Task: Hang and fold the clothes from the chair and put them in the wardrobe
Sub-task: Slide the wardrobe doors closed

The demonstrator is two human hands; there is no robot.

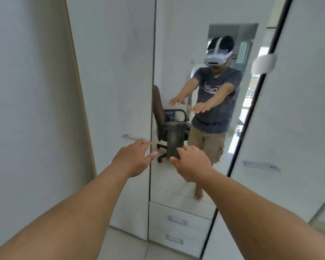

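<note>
I face a white wardrobe [111, 72] whose middle door is a mirror [176, 53]. Both my arms reach forward. My left hand [133, 156] is stretched out with relaxed fingers, just below the left door's metal handle [132, 136], holding nothing. Beside it, my right hand [191, 162] is held palm down in front of the mirror, fingers loose and empty. The mirror reflects a dark office chair [167, 119] behind me with a grey garment [174, 141] draped over its armrest and a blue cloth [170, 115] on the seat.
Two drawers with metal handles [177, 220] sit below the mirror. The right wardrobe door [289, 109] has its own handle [261, 166]. A beige wall [26, 91] stands at the left. The floor is pale tile [128, 248]. A person wearing a headset shows in the mirror.
</note>
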